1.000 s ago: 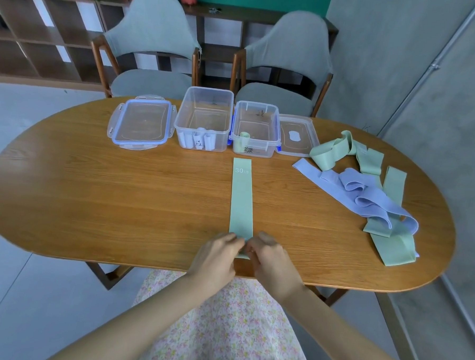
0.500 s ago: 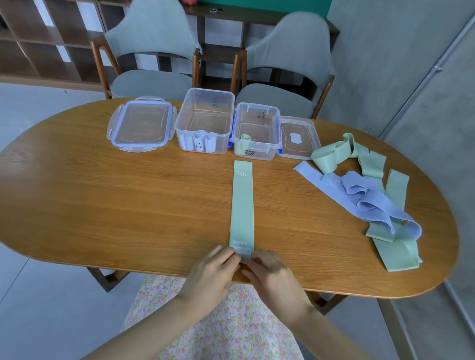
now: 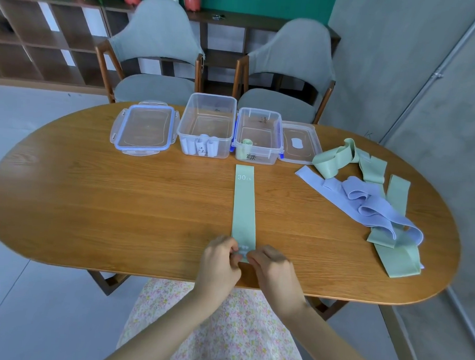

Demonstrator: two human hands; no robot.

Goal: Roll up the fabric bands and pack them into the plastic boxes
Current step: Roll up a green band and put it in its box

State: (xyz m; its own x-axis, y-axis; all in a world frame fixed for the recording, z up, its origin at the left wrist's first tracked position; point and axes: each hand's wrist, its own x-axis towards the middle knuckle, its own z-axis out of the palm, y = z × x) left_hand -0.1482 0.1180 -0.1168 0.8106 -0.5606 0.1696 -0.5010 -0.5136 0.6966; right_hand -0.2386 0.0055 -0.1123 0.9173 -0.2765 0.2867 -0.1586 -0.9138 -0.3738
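A pale green band marked "30 LB" lies flat and straight on the wooden table, running away from me. My left hand and my right hand pinch its near end at the table's front edge. A clear box at the back holds several white rolls. Beside it a second clear box holds one green roll. A heap of loose green bands and lilac bands lies at the right.
Two box lids lie flat, one left of the boxes and one right of them. Two grey chairs stand behind the table. A grey wall runs along the right side.
The view has tilted slightly, so the table sits lower in frame. My fingers have kept working the band's near end, with little visible change in the band.
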